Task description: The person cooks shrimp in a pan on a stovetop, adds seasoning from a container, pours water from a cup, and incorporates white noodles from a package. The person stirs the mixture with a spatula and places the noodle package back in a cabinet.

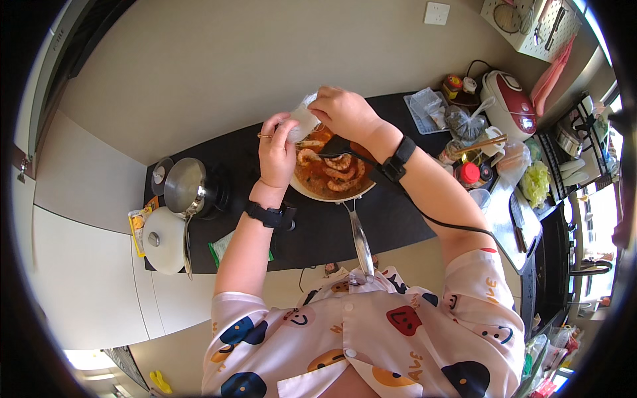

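My left hand [278, 154] is closed around a whitish, translucent bundle [301, 124] that looks like dry glass noodles. The fingers of my right hand [343, 107] pinch the bundle's upper right end. Both hands are raised over the back left edge of a frying pan [328, 199] with a long metal handle. Several shrimp [343, 176] lie in the pan's red-orange sauce. A black utensil head [336, 145] rests in the pan, partly hidden beneath my right forearm.
At left, a steel saucepan [185, 186] stands near a white lid [166, 244]. A green-and-white packet [224, 246] lies by my left forearm. Right are a red-capped jar [469, 173], a rice cooker [507, 104], and a cutting board [507, 229] with a knife [518, 224] on it.
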Demonstrator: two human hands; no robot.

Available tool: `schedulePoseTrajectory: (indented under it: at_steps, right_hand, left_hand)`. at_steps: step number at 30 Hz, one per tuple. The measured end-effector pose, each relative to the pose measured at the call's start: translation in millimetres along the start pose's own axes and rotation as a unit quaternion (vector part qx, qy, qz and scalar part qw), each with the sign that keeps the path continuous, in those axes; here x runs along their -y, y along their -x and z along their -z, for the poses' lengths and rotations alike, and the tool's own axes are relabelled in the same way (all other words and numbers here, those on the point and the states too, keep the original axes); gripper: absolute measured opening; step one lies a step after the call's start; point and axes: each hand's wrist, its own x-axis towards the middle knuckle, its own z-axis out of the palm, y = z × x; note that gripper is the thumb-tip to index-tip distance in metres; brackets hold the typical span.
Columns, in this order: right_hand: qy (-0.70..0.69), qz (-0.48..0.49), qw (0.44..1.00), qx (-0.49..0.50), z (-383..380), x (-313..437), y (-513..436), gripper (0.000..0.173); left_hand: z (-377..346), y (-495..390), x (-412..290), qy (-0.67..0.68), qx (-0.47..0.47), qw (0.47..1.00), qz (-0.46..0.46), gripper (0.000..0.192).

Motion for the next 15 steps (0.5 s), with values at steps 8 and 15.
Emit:
schedulePoseTrajectory:
  at_steps: [8, 15]
  right_hand:
    - [-0.121, -0.109, 0.986, -0.025, -1, -4, 2, 0.01]
    - [-0.076, -0.094, 0.993, -0.006, 2, -11, 0, 0.011]
  left_hand:
    - [-8, -1, 0, 0.012, 0.03, 0.999, -0.024, 0.034]
    - [-11, -3, 1, 0.003, 0.04, 0.998, -0.048, 0.034]
